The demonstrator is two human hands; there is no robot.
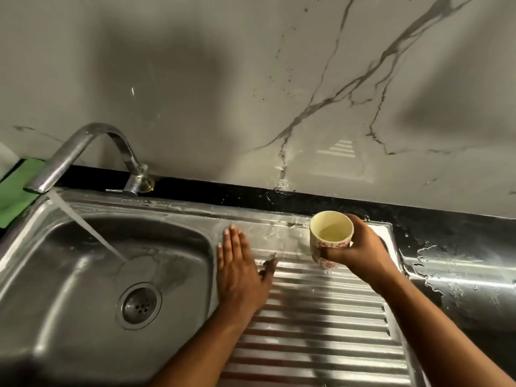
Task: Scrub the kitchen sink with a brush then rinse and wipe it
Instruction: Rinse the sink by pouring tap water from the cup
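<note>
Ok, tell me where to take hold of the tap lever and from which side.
Best pinch the tap lever at its free left end, coming from the front with the left hand. It is a thin rod sticking out sideways from the tap base; the wall sits close behind it.

Wet stainless sink (55,303); water stream (86,233) falling into its basin.
</note>
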